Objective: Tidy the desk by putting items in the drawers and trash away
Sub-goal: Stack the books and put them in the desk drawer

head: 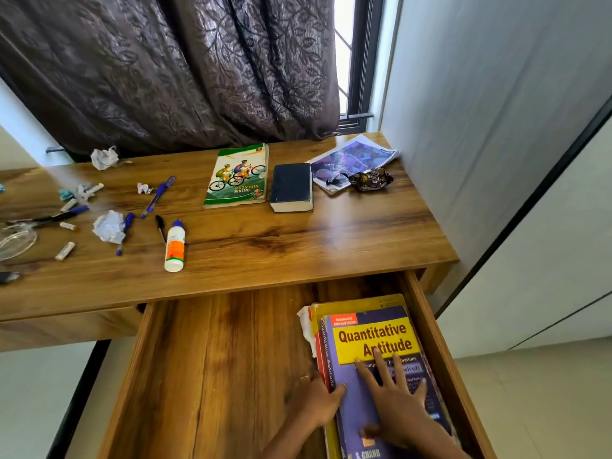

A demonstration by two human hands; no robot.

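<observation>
I see my right hand (395, 397) lying flat, fingers spread, on the purple "Quantitative Aptitude" book (374, 356), which sits in the open drawer (212, 369) against its right wall, on top of a yellow book (357, 301). My left hand (316, 404) curls around the purple book's spine edge (thumb on the cover). Up on the table (298, 246) lie a mountain-biking book (238, 175), a dark book (291, 187), a glue bottle (174, 245), pens and crumpled paper (108, 226).

The single head-worn view looks forward and steeply down, close above the open wooden drawer (212, 376), the brown wood-grain desk (298, 240) beyond.
</observation>
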